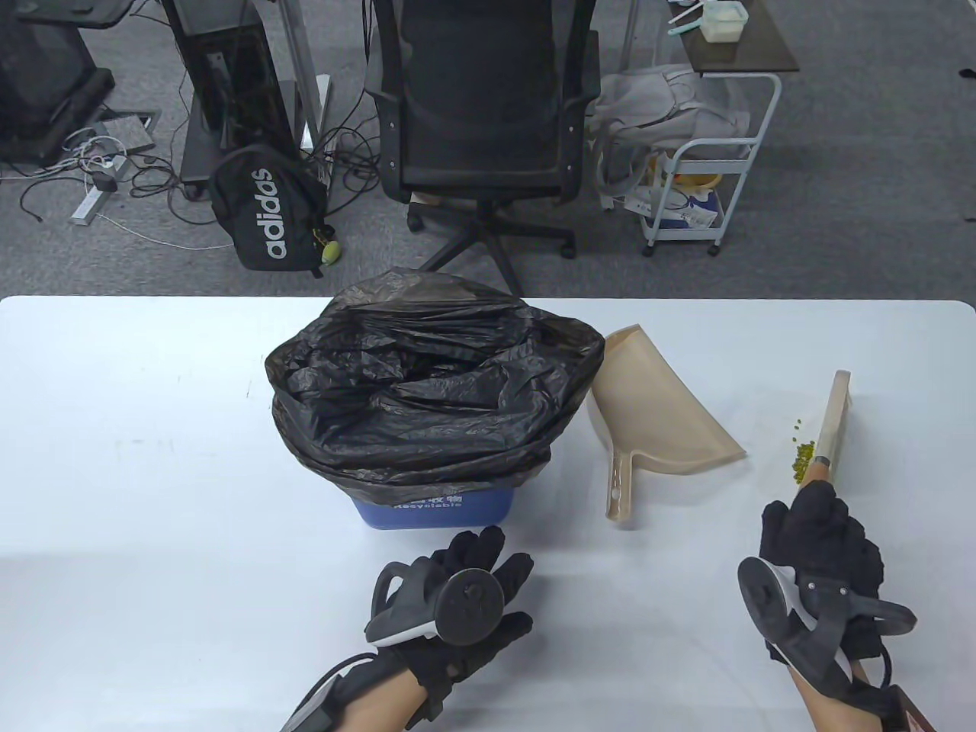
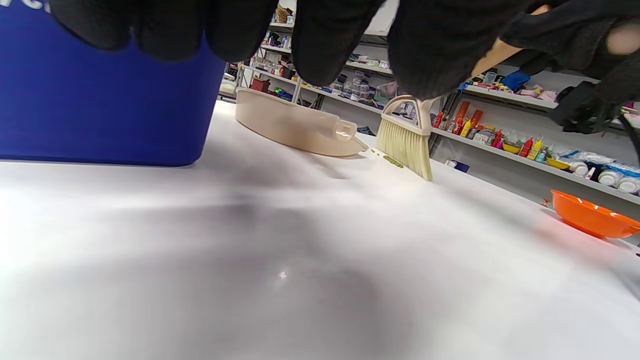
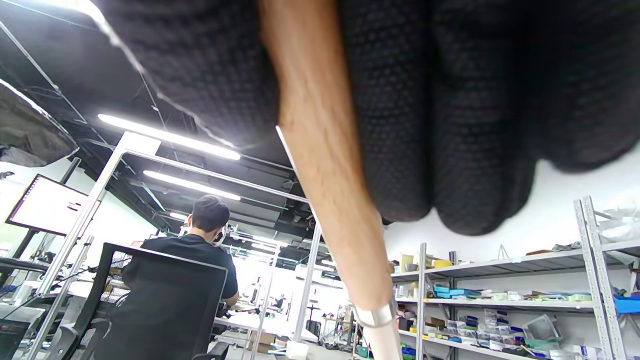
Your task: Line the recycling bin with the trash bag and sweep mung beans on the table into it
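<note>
"Recyclable" on blue recycling bin (image 1: 431, 512), centre frame, black trash bag (image 1: 427, 381) lining it; right hand (image 1: 820, 560) fingers gripping brush (image 1: 833, 423); left hand (image 1: 457, 602) fingers spread, relaxed.

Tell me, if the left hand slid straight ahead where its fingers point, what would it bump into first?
Most likely the blue recycling bin. The left hand lies open on the table, fingers aimed at the bin's near wall, with only bare tabletop showing between.

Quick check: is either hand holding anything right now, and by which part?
The right hand grips the brush by its wooden handle, fingers curled round it. The left hand holds nothing; it rests on the table.
</note>
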Action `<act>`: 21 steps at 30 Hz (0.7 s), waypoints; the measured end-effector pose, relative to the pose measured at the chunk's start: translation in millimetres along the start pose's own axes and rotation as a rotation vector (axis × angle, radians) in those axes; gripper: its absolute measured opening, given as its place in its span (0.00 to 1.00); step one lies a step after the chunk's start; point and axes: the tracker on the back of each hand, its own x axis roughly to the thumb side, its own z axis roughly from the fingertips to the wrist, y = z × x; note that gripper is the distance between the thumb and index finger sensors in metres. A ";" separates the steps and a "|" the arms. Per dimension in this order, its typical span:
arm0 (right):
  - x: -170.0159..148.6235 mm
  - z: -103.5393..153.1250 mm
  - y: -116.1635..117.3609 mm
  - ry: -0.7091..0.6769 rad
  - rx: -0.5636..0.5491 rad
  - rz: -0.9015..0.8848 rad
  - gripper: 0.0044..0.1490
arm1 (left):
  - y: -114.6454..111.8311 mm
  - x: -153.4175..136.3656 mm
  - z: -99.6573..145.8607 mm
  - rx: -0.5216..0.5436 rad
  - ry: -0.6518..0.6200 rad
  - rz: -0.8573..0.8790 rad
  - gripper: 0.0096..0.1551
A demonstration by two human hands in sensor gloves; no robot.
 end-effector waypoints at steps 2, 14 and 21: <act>5.1 -2.7 6.8 0.002 0.001 -0.009 0.37 | -0.5 1.1 0.1 -0.001 -0.002 0.000 0.43; -7.1 -26.3 20.6 -0.057 0.038 -0.083 0.36 | 1.3 -1.6 0.7 0.005 0.003 0.000 0.44; -36.1 -20.4 18.9 -0.017 0.051 -0.202 0.36 | 1.3 6.3 3.2 0.024 -0.031 0.023 0.43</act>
